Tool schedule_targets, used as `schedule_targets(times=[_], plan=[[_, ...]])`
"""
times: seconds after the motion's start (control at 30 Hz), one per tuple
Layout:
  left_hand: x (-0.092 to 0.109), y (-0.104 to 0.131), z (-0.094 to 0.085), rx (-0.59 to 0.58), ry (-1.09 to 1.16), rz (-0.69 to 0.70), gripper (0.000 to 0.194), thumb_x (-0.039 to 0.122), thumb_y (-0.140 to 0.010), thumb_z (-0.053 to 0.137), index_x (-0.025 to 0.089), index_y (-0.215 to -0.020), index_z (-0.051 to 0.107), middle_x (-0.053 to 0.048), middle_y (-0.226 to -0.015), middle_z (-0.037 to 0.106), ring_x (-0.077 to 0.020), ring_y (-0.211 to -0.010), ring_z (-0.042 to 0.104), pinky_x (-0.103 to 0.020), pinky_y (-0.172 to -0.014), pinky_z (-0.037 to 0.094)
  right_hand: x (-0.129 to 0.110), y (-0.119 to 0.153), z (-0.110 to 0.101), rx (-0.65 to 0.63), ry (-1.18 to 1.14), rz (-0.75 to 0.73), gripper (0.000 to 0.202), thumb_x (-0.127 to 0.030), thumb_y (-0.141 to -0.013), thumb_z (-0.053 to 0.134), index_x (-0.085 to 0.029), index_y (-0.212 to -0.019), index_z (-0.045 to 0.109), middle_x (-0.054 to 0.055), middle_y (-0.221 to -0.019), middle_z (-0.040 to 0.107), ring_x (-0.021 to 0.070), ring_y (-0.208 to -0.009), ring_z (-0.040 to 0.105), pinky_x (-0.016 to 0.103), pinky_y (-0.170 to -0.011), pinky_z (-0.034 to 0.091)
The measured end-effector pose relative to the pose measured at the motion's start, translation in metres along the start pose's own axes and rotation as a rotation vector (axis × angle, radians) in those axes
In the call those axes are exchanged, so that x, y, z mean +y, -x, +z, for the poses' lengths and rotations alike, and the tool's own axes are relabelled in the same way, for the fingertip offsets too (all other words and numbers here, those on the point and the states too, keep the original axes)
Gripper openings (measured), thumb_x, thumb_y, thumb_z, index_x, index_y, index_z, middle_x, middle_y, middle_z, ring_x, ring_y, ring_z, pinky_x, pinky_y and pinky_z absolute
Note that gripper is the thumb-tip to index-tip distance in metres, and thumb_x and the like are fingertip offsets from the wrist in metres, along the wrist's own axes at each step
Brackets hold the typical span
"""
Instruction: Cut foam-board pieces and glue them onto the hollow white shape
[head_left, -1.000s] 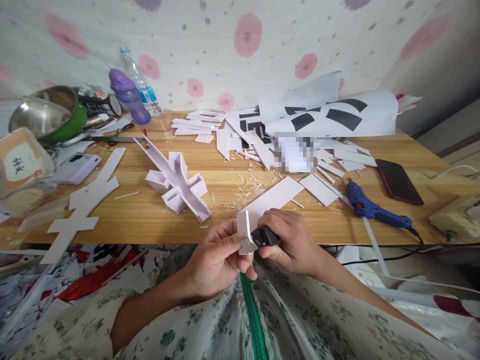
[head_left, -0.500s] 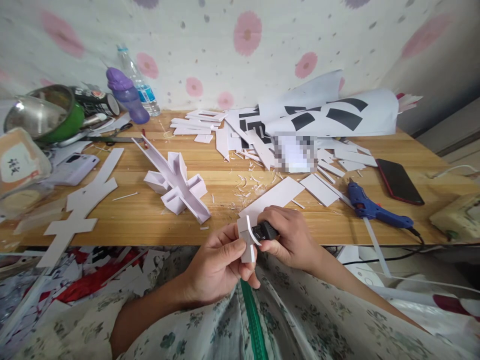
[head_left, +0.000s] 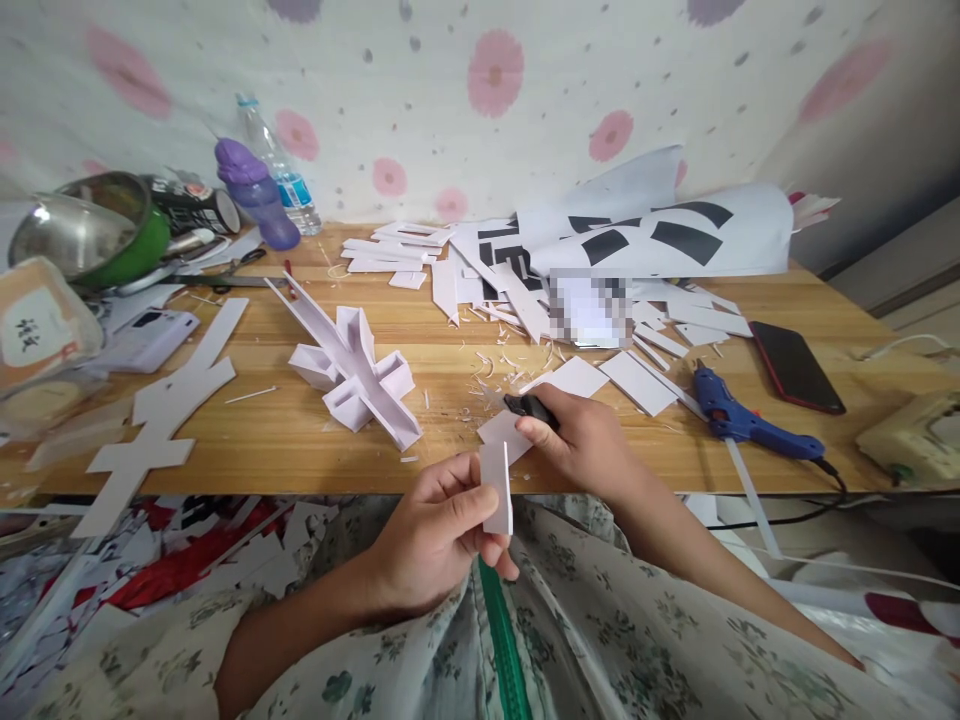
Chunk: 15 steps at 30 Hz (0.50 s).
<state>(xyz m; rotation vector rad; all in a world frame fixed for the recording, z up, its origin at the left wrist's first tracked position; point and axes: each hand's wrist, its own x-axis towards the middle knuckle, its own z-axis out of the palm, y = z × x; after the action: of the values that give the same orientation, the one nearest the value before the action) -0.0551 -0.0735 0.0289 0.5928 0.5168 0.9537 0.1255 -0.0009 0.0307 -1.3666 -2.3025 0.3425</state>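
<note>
Between thumb and fingers, my left hand (head_left: 439, 520) pinches a small white foam board piece (head_left: 495, 490) in front of the table edge. My right hand (head_left: 581, 430) is wrapped round a black utility knife (head_left: 531, 408); its tip points left over the table, apart from the piece. Under and behind the knife lies a white foam board strip (head_left: 576, 378). A white open-channelled foam board letter shape (head_left: 352, 370) rests on the table to the left. Farther left, a flat white cut-out (head_left: 165, 410) reaches over the front edge.
A blue glue gun (head_left: 754, 415) and a phone (head_left: 799, 365) lie at the right. Foam offcuts and a rolled printed sheet (head_left: 675, 235) are at the back. A purple bottle (head_left: 259, 195), a water bottle (head_left: 289, 180) and a green pot (head_left: 139, 240) stand back left.
My right hand has moved the knife up and away from the small foam piece. My left hand has turned the piece, so a flat, narrow face shows.
</note>
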Motion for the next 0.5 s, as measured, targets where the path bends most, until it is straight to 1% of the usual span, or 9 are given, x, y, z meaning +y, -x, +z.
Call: schedule_targets(times=[0.03, 0.1, 0.17, 0.23, 0.3, 0.4, 0.47, 0.5], plan=[[0.002, 0.000, 0.000, 0.057, -0.050, 0.004, 0.027, 0.035, -0.073, 0.070, 0.013, -0.069, 0.055, 0.003, -0.051, 0.055, -0.0049, -0.041, 0.047, -0.019, -0.044, 0.052, -0.001, -0.003, -0.001, -0.025, 0.075, 0.053, 0.053, -0.065, -0.089, 0.029, -0.019, -0.083, 0.056, 0.003, -0.063, 0.059, 0.0159, -0.054, 0.051, 0.025, -0.050, 0.025], [0.004, 0.000, -0.001, 0.168, -0.150, 0.018, 0.027, 0.035, -0.071, 0.070, 0.013, -0.069, 0.055, 0.004, -0.050, 0.054, -0.0049, -0.040, 0.047, -0.020, -0.045, 0.051, -0.002, -0.009, -0.002, -0.074, 0.231, 0.118, 0.048, -0.061, -0.090, 0.034, -0.019, -0.088, 0.058, 0.005, -0.073, 0.064, 0.0185, -0.060, 0.056, 0.026, -0.050, 0.024], [0.005, 0.000, -0.003, 0.269, -0.226, 0.037, 0.027, 0.035, -0.071, 0.070, 0.014, -0.067, 0.054, 0.005, -0.050, 0.055, -0.0050, -0.039, 0.047, -0.021, -0.045, 0.051, -0.004, -0.015, -0.001, -0.108, 0.356, 0.137, 0.041, -0.055, -0.091, 0.039, -0.020, -0.099, 0.059, 0.008, -0.086, 0.066, 0.0213, -0.068, 0.060, 0.027, -0.050, 0.024], [0.004, 0.001, -0.005, 0.331, -0.275, 0.045, 0.029, 0.035, -0.072, 0.069, 0.015, -0.063, 0.050, 0.005, -0.050, 0.055, -0.0051, -0.038, 0.046, -0.022, -0.045, 0.051, -0.005, -0.020, 0.003, -0.125, 0.438, 0.125, 0.038, -0.049, -0.091, 0.044, -0.020, -0.111, 0.057, 0.010, -0.093, 0.066, 0.0237, -0.075, 0.062, 0.028, -0.050, 0.026], [0.003, 0.002, -0.008, 0.364, -0.308, 0.048, 0.029, 0.035, -0.074, 0.066, 0.016, -0.062, 0.048, 0.005, -0.049, 0.055, -0.0049, -0.038, 0.045, -0.023, -0.046, 0.052, -0.004, -0.024, 0.008, -0.127, 0.474, 0.096, 0.038, -0.045, -0.090, 0.048, -0.020, -0.118, 0.055, 0.010, -0.095, 0.065, 0.0253, -0.080, 0.063, 0.028, -0.051, 0.029], [0.002, 0.003, -0.009, 0.376, -0.343, 0.057, 0.029, 0.035, -0.077, 0.064, 0.016, -0.062, 0.048, 0.006, -0.047, 0.053, -0.0044, -0.038, 0.043, -0.024, -0.047, 0.052, -0.001, -0.026, 0.013, -0.123, 0.472, 0.049, 0.037, -0.040, -0.089, 0.051, -0.020, -0.120, 0.054, 0.011, -0.092, 0.066, 0.0263, -0.082, 0.063, 0.029, -0.053, 0.032], [0.003, 0.005, -0.009, 0.379, -0.344, 0.069, 0.029, 0.035, -0.077, 0.064, 0.016, -0.062, 0.048, 0.006, -0.047, 0.052, -0.0043, -0.038, 0.042, -0.024, -0.047, 0.053, -0.001, -0.023, 0.012, -0.084, 0.413, 0.018, 0.038, -0.042, -0.089, 0.050, -0.020, -0.120, 0.055, 0.010, -0.089, 0.066, 0.0256, -0.078, 0.063, 0.029, -0.053, 0.033], [0.003, 0.005, -0.009, 0.376, -0.333, 0.073, 0.029, 0.035, -0.077, 0.065, 0.015, -0.062, 0.049, 0.006, -0.047, 0.052, -0.0043, -0.038, 0.042, -0.024, -0.047, 0.053, -0.001, -0.020, 0.011, -0.055, 0.343, -0.013, 0.039, -0.045, -0.090, 0.049, -0.020, -0.118, 0.055, 0.010, -0.089, 0.067, 0.0249, -0.077, 0.063, 0.029, -0.054, 0.034]])
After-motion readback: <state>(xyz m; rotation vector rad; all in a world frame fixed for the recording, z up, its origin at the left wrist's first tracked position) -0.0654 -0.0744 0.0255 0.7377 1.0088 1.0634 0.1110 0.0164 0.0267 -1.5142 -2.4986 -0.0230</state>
